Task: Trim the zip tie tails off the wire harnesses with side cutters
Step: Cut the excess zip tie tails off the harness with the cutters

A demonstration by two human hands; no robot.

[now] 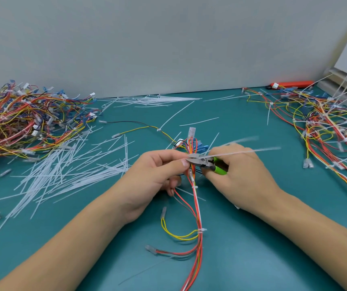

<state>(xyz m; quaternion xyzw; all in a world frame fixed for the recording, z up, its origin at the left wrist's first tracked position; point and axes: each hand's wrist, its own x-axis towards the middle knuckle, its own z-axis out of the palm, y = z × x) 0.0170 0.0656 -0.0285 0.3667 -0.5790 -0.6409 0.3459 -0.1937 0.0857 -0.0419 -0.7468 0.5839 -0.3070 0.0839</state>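
A wire harness (197, 208) of red, yellow and white wires runs from the table's near edge up between my hands. My left hand (157, 173) pinches the bundle just left of the cutter jaws. My right hand (239, 173) grips green-handled side cutters (205, 161), whose metal jaws touch the bundle beside my left fingertips. A white zip tie tail (250, 151) sticks out to the right over my right hand, blurred. Further small ties (202, 230) bind the harness lower down.
Cut white tie tails (69, 171) lie scattered left of my hands and along the back wall (155, 99). A heap of harnesses (23, 120) fills the far left, another heap (323, 127) the far right. An orange tool (292, 83) lies at the back right.
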